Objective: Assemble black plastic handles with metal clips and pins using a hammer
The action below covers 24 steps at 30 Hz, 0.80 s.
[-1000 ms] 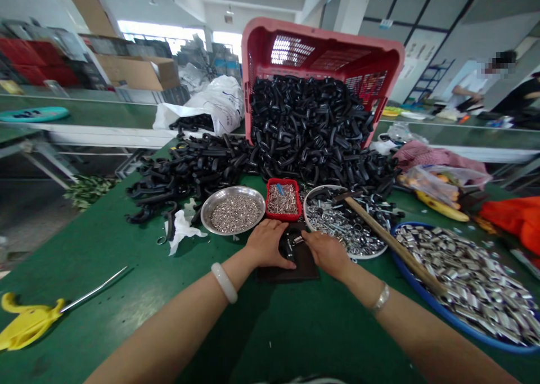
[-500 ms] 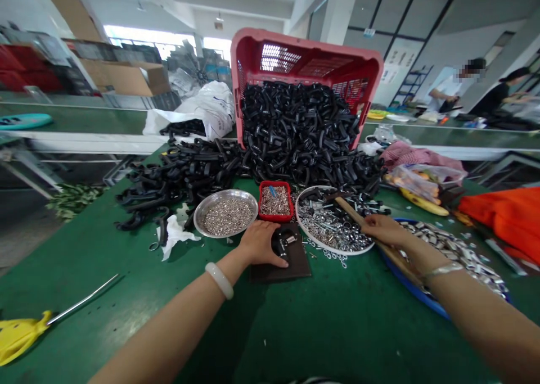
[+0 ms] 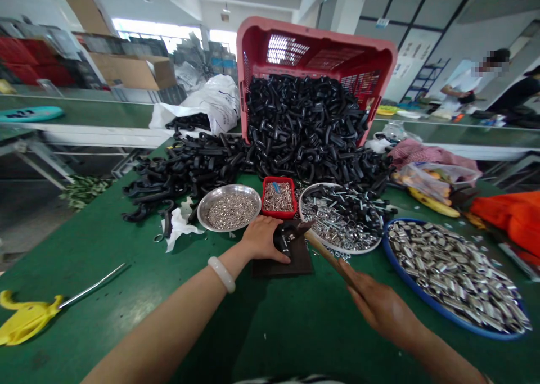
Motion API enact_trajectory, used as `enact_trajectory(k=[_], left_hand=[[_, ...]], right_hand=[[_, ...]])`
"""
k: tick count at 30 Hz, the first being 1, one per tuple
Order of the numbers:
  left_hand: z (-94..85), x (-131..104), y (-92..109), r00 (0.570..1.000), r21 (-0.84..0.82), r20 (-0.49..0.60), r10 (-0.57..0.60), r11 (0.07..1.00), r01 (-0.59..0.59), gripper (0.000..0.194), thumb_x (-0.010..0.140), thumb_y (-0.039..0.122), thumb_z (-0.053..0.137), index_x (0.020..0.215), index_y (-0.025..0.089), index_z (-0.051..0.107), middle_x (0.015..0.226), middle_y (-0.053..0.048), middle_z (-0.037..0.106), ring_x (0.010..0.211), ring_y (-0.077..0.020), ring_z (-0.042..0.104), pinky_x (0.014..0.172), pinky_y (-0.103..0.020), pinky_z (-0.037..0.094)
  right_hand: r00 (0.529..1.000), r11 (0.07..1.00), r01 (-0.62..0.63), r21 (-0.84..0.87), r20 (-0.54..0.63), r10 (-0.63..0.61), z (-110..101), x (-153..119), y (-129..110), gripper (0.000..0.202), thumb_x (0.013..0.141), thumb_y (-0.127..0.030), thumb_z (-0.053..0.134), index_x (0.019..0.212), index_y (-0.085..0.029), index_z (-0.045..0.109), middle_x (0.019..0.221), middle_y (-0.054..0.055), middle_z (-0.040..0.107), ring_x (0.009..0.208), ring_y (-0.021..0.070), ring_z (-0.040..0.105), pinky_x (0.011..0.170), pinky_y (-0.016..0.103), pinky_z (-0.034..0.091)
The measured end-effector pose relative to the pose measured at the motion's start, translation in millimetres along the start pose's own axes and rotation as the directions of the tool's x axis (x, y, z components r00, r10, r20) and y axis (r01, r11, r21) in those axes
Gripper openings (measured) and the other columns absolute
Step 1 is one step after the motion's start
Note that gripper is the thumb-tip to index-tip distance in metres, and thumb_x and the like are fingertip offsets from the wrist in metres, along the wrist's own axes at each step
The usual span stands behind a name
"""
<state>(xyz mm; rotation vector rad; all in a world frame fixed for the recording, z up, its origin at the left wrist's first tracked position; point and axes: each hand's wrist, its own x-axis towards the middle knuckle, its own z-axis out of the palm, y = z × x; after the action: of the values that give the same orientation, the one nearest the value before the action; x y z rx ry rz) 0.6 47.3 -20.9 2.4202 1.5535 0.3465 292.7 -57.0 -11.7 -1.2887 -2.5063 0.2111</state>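
Note:
My left hand holds a black curved part down on a dark square plate, thumb on the near side and fingers on the far side. My right hand is closed round the wooden handle of a hammer. The hammer's head is over the black part, at a small metal spring; whether they touch I cannot tell. Just beyond the plate stand a metal bowl of small rivets, a red tray of pins and a white tray of rings and screws.
A tilted red crate spills black parts across the back of the green table. At right is a blue tray of metal sleeves. A yellow-handled rod lies at left. Two people are at the far right.
The hammer has come left and down from over the white tray to the black part, with my right hand moving nearer to me. My left hand stays on the part. The view has shifted slightly.

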Motion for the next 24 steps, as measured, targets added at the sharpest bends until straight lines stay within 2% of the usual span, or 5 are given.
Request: enact_trajectory(k=[2,8,14,19,24], left_hand=[[0.7,0,0,1.000,0.010,-0.005,0.006,1.000,-0.006,0.105,0.035,0.078,0.056,0.120,0.018,0.045,0.116,-0.009,0.052,0.108,-0.0295,0.043,0.096,-0.039,0.028],[1.3,0,-2,1.000,0.015,-0.013,0.019,1.000,-0.019,0.104,0.034,0.079,0.056,0.118,0.018,0.047,0.114,-0.009,0.053,0.106,-0.0294,0.045,0.096,-0.040,0.029],[0.2,0,-2,1.000,-0.013,-0.006,0.021,1.000,-0.021,0.104,0.035,0.078,0.057,0.119,0.018,0.046,0.114,-0.008,0.053,0.108,-0.0290,0.044,0.096,-0.038,0.029],[1.0,0,-2,1.000,-0.008,0.007,0.011,1.000,-0.010,0.106,0.035,0.078,0.057,0.121,0.017,0.045,0.118,-0.009,0.050,0.111,-0.0297,0.042,0.098,-0.039,0.026],[-0.7,1,-2,1.000,-0.009,0.022,-0.002,1.000,0.002,0.106,0.035,0.077,0.058,0.121,0.018,0.045,0.117,-0.009,0.051,0.111,-0.0300,0.042,0.097,-0.040,0.028]], right_hand=[[0.998,0.998,0.057,-0.011,0.009,-0.057,-1,6,-4,0.055,0.086,-0.018,0.035,0.138,-0.022,0.018,0.114,0.010,0.058,0.098,0.0191,0.059,0.080,0.031,0.052],[0.973,0.987,0.134,-0.091,-0.179,-0.149,-9,29,-16,0.062,0.086,-0.019,0.040,0.140,-0.024,0.011,0.116,0.011,0.057,0.099,0.0212,0.058,0.079,0.031,0.052],[0.989,0.989,0.147,-0.014,-0.004,-0.147,-11,37,-3,0.059,0.084,-0.018,0.040,0.138,-0.026,0.019,0.113,0.006,0.060,0.095,0.0192,0.061,0.079,0.031,0.053],[0.978,0.994,0.058,-0.090,-0.197,-0.075,-21,27,2,0.060,0.085,-0.021,0.041,0.139,-0.025,0.015,0.126,0.009,0.050,0.106,0.0210,0.054,0.087,0.035,0.048],[0.999,0.997,0.047,-0.059,0.013,-0.046,-18,13,10,0.054,0.084,-0.019,0.038,0.137,-0.023,0.024,0.109,0.008,0.062,0.089,0.0182,0.063,0.074,0.029,0.054]])
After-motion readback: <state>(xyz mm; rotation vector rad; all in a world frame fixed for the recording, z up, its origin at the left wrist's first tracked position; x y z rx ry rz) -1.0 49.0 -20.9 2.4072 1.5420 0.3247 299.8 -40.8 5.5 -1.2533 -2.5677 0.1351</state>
